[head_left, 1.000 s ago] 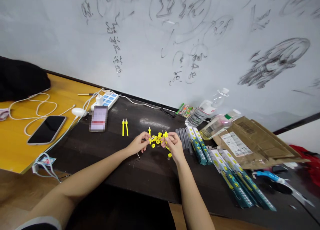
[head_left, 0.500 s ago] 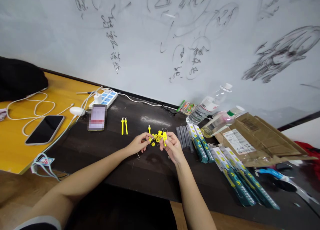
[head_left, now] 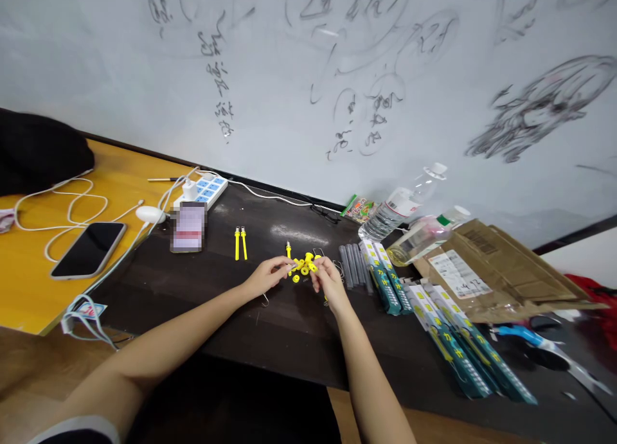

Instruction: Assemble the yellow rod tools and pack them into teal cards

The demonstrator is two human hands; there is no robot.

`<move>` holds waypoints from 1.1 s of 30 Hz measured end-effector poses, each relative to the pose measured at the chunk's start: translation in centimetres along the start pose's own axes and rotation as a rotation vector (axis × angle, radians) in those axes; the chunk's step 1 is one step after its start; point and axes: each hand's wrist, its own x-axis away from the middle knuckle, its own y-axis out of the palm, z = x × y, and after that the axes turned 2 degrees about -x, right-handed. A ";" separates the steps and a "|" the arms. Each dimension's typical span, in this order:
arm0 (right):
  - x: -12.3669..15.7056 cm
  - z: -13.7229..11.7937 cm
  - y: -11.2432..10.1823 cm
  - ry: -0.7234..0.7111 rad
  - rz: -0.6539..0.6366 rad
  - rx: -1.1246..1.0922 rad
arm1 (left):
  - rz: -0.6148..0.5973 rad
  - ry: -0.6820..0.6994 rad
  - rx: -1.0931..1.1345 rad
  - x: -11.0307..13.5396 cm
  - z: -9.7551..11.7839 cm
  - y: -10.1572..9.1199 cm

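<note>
Both my hands work at a small pile of yellow plastic pieces on the dark table. My left hand is closed in a pinch on a small metallic piece, too small to name exactly. My right hand pinches a small yellow plastic piece at the pile's right side. Behind the pile stands out a yellow stick with a metal tip. Two similar yellow sticks lie side by side to the left. A thin metal hook lies below my left hand.
Grey tubes and printed green-and-white boxes lie to the right, beside a water bottle, a second bottle and a cardboard package. Leftward are a propped phone, a power strip and another phone.
My right hand has lowered to the pile; the longer yellow piece it held up no longer shows in its fingers, which now pinch a small yellow piece. My left hand has barely moved.
</note>
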 end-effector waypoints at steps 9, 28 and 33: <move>0.2 1.0 0.4 -0.062 -0.088 0.224 | -0.022 0.055 -0.165 0.5 0.6 0.0; 0.3 1.5 0.9 -0.222 -0.086 0.414 | 0.040 0.245 -0.494 0.4 0.6 -0.1; 0.4 1.3 1.0 -0.233 -0.085 0.445 | 0.044 0.253 -0.485 0.4 0.6 0.0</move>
